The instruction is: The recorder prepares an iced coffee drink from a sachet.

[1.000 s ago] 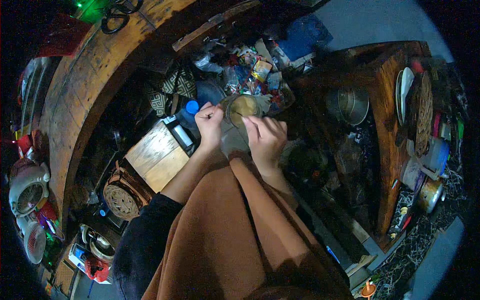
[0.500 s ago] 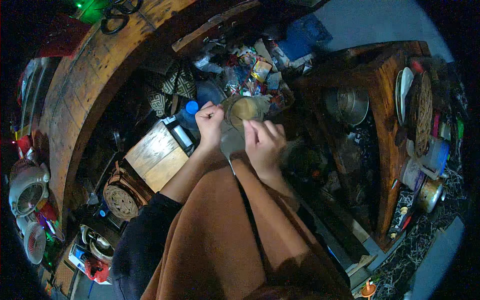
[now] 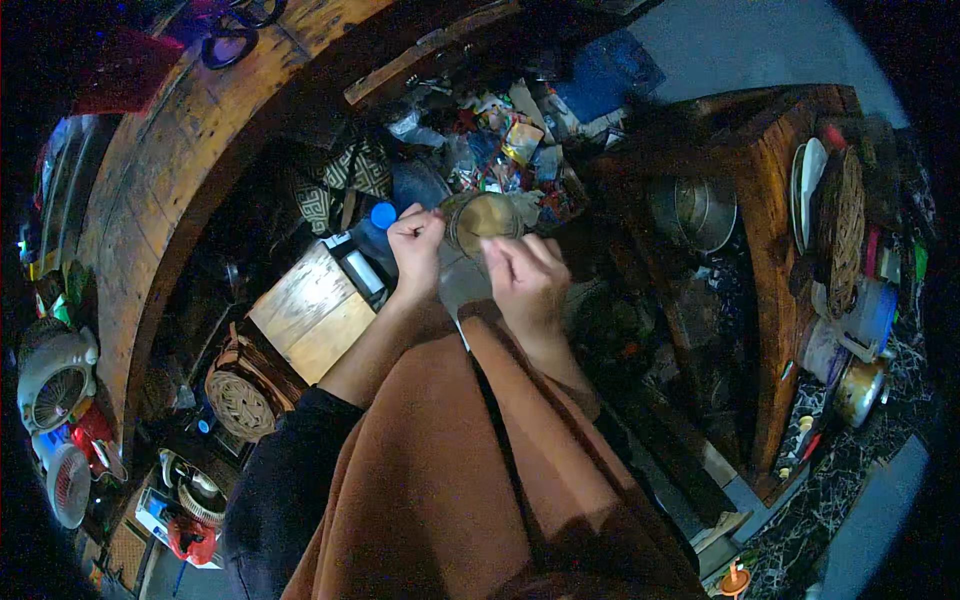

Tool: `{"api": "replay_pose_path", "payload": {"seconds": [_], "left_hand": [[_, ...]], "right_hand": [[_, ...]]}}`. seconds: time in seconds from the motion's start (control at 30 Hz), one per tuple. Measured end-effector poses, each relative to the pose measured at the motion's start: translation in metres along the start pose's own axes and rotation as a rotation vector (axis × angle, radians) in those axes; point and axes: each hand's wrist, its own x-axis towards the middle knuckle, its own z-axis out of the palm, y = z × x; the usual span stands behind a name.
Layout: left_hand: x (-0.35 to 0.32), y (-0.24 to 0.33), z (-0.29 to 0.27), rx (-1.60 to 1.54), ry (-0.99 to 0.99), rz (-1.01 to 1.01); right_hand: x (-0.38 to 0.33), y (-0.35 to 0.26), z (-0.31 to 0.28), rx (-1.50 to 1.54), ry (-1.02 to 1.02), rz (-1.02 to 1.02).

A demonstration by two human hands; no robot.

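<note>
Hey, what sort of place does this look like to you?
Probably a cluttered household kitchen or utility corner, though dim light makes it hard to be sure. The metal pot and upright white plates on the right suggest it, as does the woven basket on the left.

A container (image 3: 490,215) was placed just beyond the right hand (image 3: 528,278), with a heap of wrappers (image 3: 518,142) behind it; a box (image 3: 312,312) was set left of the left hand (image 3: 415,248), plates (image 3: 812,182) far right.
</note>
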Motion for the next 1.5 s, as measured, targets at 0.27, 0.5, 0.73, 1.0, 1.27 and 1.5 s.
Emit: {"api": "replay_pose_path", "payload": {"seconds": [0.27, 0.5, 0.73, 1.0, 1.27, 1.5], "left_hand": [[0.001, -0.002, 0.002, 0.025, -0.001, 0.007], [-0.001, 0.002, 0.003, 0.032, 0.014, -0.061], [-0.002, -0.001, 0.002, 0.027, 0.037, 0.022], [-0.006, 0.006, 0.008, 0.024, 0.011, -0.092], [-0.006, 0.0, 0.006, 0.051, 0.013, -0.015], [-0.006, 0.002, 0.007, 0.045, 0.037, -0.012]], "right_hand": [[0.004, 0.006, 0.005, 0.041, 0.079, 0.004], [0.001, 0.004, 0.003, 0.022, 0.073, 0.106], [0.001, 0.006, 0.008, -0.016, 0.053, 0.045], [0.002, 0.008, 0.002, 0.002, 0.02, 0.017], [0.002, 0.008, 0.003, 0.07, 0.048, 0.045], [-0.002, 0.009, 0.003, 0.043, 0.077, 0.026]]}}
